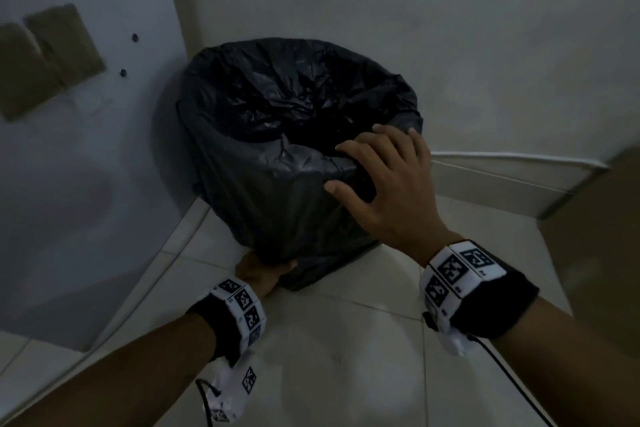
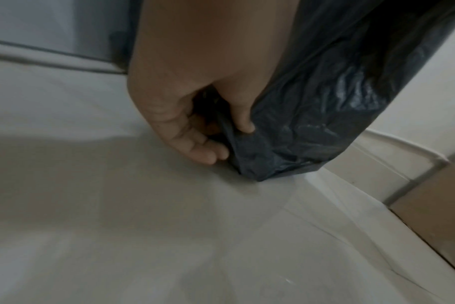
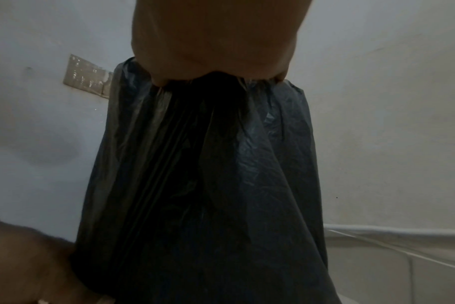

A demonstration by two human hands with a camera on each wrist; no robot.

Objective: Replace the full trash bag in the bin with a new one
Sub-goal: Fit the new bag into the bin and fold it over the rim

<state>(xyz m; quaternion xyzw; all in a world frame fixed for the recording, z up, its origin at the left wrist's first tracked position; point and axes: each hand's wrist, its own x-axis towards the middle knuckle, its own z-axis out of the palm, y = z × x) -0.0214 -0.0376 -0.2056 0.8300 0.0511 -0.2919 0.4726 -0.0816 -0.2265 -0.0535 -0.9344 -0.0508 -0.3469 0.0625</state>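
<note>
A black trash bag (image 1: 277, 149) lines a bin in the corner and is draped over the rim down to the floor, so the bin itself is hidden. My right hand (image 1: 374, 177) lies on the near right part of the rim, fingers spread over the edge and thumb on the outside. In the right wrist view the palm (image 3: 213, 41) presses on the bag (image 3: 208, 185) at the top. My left hand (image 1: 263, 270) is low at the bin's base. There, thumb and fingers (image 2: 226, 139) pinch the bag's bottom hem (image 2: 273, 160) just above the floor.
The bin stands tight against two white walls. Brown tape patches (image 1: 48, 59) are stuck on the left wall. A brown cardboard sheet (image 1: 602, 253) leans at the right. White tiled floor (image 1: 346, 340) stretches in front of the bin.
</note>
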